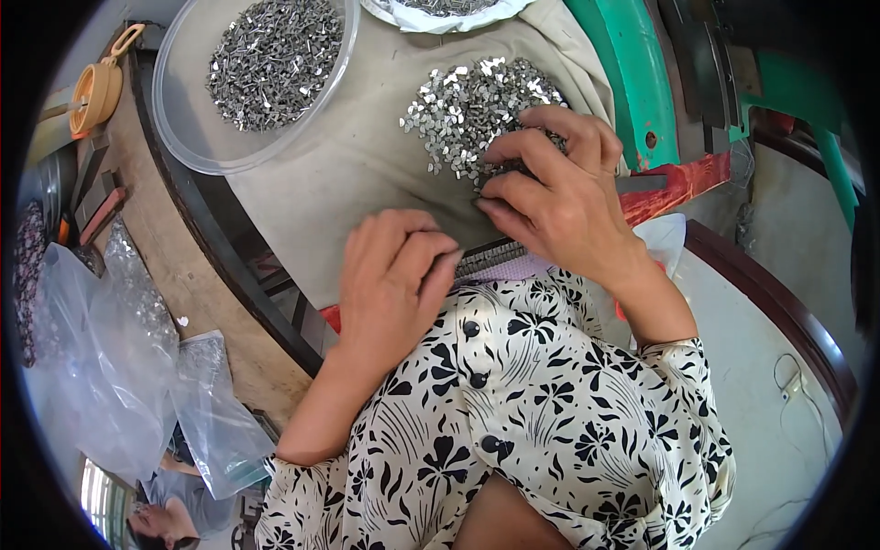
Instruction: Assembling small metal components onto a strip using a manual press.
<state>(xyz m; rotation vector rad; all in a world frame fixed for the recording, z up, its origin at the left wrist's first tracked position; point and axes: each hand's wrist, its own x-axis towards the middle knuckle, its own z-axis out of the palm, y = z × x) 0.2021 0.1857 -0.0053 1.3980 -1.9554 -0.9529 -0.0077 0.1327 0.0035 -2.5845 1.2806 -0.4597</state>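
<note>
A heap of small shiny metal pieces (449, 110) lies on the beige cloth (302, 215). My right hand (564, 183) is bent over the heap's right side, its thumb and forefinger close together at the near edge. Whatever lies between those fingertips is too small to name. My left hand (390, 275) is curled closed at the left end of a dark ridged strip (495, 258), which lies at the cloth's near edge. Anything inside the left fingers is hidden. Part of the strip passes behind my right hand.
A clear round tub (165, 119) of small metal parts stands at the far left, beside a white-lined container (431, 20). Green machine framing (632, 82) borders the right. Plastic bags (119, 321) and an orange strainer-like cup (96, 96) are on the left; a person (170, 518) appears lower left.
</note>
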